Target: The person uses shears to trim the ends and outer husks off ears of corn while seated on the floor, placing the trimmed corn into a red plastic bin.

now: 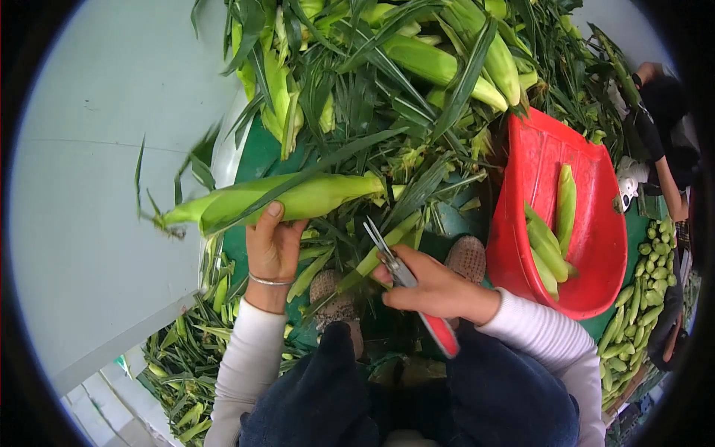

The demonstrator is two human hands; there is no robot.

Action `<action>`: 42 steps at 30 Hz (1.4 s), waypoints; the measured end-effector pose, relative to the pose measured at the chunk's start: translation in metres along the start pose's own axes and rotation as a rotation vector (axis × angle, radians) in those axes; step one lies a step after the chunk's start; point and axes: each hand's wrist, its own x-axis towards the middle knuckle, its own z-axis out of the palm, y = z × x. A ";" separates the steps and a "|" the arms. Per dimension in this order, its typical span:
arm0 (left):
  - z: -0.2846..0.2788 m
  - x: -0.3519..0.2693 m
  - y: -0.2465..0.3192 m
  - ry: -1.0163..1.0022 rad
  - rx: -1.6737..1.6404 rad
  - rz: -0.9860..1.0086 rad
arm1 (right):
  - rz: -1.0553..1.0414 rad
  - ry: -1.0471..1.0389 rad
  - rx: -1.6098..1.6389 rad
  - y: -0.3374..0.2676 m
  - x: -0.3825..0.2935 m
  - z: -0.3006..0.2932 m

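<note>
My left hand (275, 240) grips a green ear of corn in its husk (313, 195), thumb on the near side. The ear lies sideways, its leafy tip to the left and its pale cut-looking stalk end to the right. A long leaf crosses over the husk. In my right hand (430, 285) is a pair of pruning shears (402, 271) with red-ended handles; the narrow blades point up and left, a little below the stalk end and apart from it. Whether the blades are parted is hard to tell.
A heap of unhusked corn (424, 61) and leaves rises ahead. A red plastic scoop-shaped bin (606, 223) on my right holds several ears. Husk scraps (190, 357) cover the floor at lower left, beside a pale wall panel (111, 195). Another person (665, 134) works at far right, near piled ears (637, 313).
</note>
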 end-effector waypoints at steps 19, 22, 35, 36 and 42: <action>-0.045 -0.006 -0.001 -0.085 -0.125 -0.230 | 0.019 0.227 0.353 0.017 0.018 -0.003; -0.051 -0.005 0.000 -0.193 -0.236 -0.401 | -0.064 0.202 -0.208 -0.006 0.009 -0.009; -0.019 -0.008 0.006 -0.629 1.153 -0.335 | -0.294 0.182 -0.603 -0.005 0.018 -0.010; -0.022 -0.006 0.008 -0.667 1.136 -0.320 | -0.250 0.246 -0.473 -0.002 0.017 -0.004; -0.027 -0.022 -0.029 -0.215 0.233 -0.621 | -0.128 0.292 -0.296 -0.008 0.008 -0.001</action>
